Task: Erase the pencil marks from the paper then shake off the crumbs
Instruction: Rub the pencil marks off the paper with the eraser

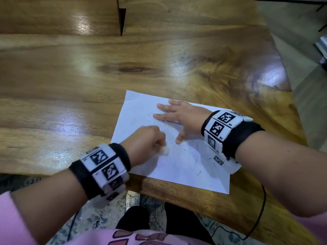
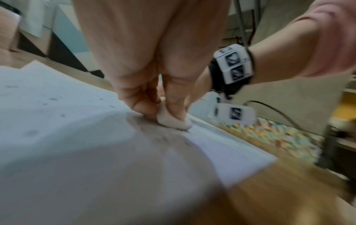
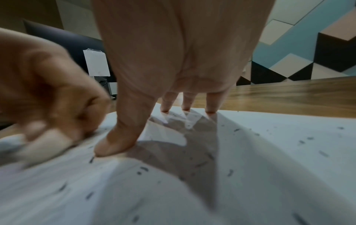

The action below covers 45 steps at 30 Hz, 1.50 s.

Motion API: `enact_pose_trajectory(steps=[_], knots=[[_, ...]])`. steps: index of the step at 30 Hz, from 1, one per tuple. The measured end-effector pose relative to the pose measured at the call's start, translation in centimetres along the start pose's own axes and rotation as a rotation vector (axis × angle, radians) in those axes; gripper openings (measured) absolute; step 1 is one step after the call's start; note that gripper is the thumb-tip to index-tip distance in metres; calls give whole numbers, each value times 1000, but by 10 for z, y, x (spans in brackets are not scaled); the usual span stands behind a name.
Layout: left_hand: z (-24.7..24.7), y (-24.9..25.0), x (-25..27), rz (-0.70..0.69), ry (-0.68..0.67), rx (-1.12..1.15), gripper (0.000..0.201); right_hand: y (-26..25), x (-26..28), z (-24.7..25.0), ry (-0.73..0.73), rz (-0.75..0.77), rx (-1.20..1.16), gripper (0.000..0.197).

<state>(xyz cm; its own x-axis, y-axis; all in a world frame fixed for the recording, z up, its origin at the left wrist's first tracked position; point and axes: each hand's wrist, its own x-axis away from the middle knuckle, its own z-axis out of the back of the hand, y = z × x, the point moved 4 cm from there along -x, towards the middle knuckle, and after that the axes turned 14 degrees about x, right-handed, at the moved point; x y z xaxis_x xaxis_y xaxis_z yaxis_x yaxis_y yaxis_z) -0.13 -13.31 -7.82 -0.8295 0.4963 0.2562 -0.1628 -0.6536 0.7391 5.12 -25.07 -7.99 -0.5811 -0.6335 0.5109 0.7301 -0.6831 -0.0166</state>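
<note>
A white sheet of paper (image 1: 178, 167) lies near the front edge of the wooden table, with faint pencil marks and dark eraser crumbs (image 3: 230, 172) scattered over it. My left hand (image 1: 146, 144) pinches a small white eraser (image 1: 165, 150) and presses it on the paper; the left wrist view shows the eraser (image 2: 173, 121) between thumb and fingers, blurred. My right hand (image 1: 178, 119) lies flat on the sheet with fingers spread, its thumb (image 3: 115, 144) and fingertips (image 3: 185, 105) pressing the paper (image 3: 269, 152) down.
The wooden table (image 1: 123, 68) stretches away beyond the paper, with a few crumbs on the wood past the sheet's far edge. Its front edge runs just below the sheet, over a patterned rug (image 1: 99, 213). A black cable (image 1: 261, 209) hangs from my right wrist.
</note>
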Motion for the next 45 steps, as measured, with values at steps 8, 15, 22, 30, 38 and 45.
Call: enact_pose_trajectory(steps=[8, 15, 22, 30, 38, 45], knots=[[35, -12, -22, 102, 154, -21, 10, -3, -16, 16, 40, -36, -47, 96], [36, -18, -22, 87, 171, -26, 12, 1, 6, 0, 47, -101, -67, 102], [13, -17, 15, 5, 69, -8, 13, 3, 5, -11, 43, -90, -63, 113], [30, -7, -35, 82, 166, -3, 15, 2, 3, -18, 44, -106, -65, 116], [11, -10, 9, 10, -47, -8, 9, 0, 7, -16, 37, -86, -40, 113], [17, -4, -12, -6, 11, -29, 9, 1, 6, -16, 45, -82, -71, 114]])
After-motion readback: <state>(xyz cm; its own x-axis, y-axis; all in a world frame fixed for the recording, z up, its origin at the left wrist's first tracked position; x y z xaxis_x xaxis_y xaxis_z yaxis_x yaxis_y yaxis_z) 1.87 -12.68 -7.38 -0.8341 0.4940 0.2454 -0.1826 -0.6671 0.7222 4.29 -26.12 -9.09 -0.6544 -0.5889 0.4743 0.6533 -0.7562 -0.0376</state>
